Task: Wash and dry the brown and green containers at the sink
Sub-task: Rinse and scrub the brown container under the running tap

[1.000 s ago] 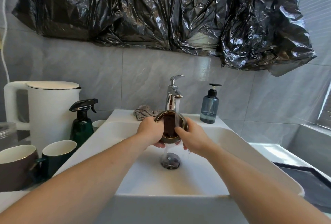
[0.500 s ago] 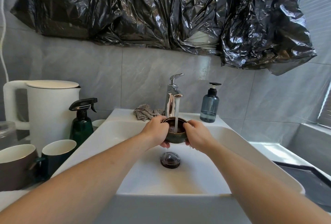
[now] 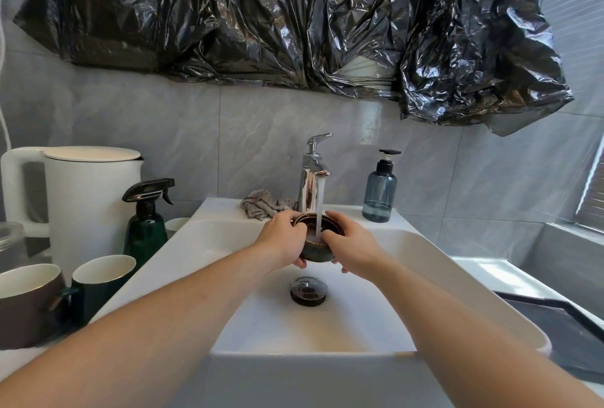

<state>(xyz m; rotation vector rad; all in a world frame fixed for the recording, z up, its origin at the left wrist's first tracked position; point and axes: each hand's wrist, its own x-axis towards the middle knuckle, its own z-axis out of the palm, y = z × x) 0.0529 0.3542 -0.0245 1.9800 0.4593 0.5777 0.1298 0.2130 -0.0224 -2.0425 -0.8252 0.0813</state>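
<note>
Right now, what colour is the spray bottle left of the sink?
Dark green glass-like body with a black trigger head: the spray bottle, seen in the head view.

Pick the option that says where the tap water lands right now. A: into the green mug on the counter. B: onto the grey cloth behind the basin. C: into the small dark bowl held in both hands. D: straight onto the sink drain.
C: the stream from the chrome tap falls into the small dark glazed bowl, which the left hand and right hand hold above the white sink.
</note>
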